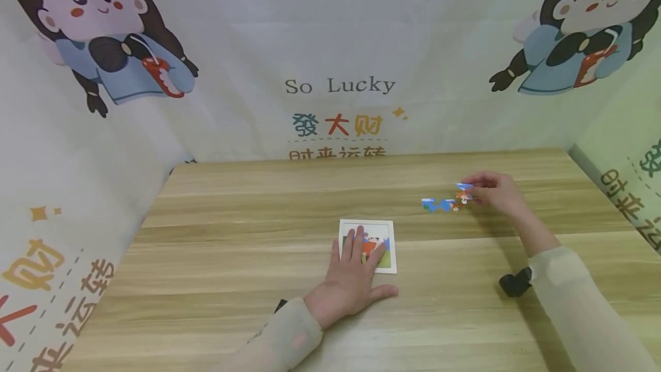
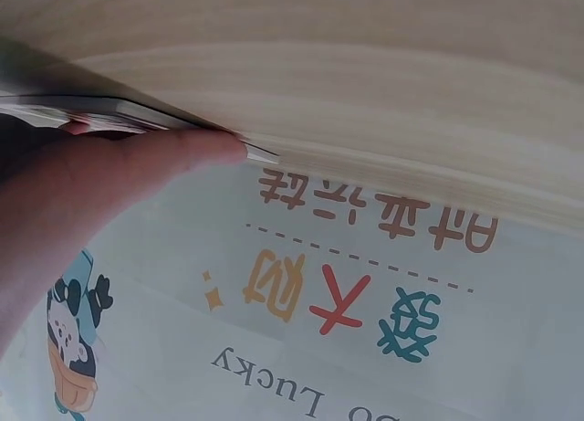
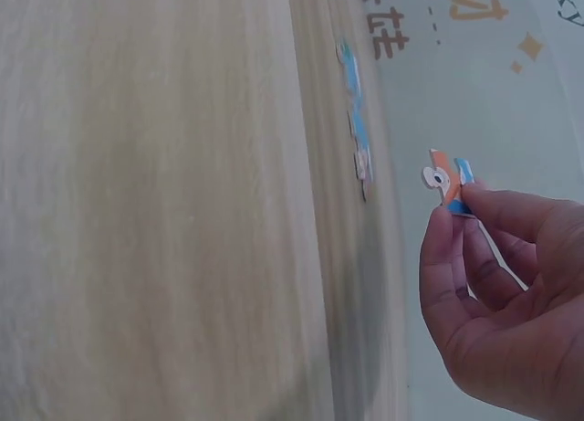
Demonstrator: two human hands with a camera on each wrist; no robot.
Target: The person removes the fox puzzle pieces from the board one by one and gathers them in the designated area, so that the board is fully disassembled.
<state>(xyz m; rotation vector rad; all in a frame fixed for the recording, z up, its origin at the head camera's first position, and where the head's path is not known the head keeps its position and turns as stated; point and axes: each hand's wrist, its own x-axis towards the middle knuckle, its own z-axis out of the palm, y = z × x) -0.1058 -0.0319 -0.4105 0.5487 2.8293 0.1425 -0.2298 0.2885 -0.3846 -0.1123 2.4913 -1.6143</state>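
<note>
My left hand (image 1: pixel 348 286) lies with fingers spread and straight across a white-framed picture puzzle (image 1: pixel 392 248). Parts of an orange, blue and green picture show between those fingers; the rest is hidden beneath them. In the left wrist view, one finger (image 2: pixel 173 154) runs along the edge of the frame. Farther right, my right hand (image 1: pixel 498 195) pinches a puzzle piece (image 3: pixel 444 179) between thumb and fingertips. That piece is blue and orange with a white rounded tab, and in the right wrist view it is held up off the table. Other blue puzzle pieces (image 1: pixel 439 205) lie just left of it.
The wooden table (image 1: pixel 232 245) reaches back to a pale printed cloth (image 1: pixel 341 33) hung behind it and along both sides. A small black object (image 1: pixel 515 283) sits by the right sleeve.
</note>
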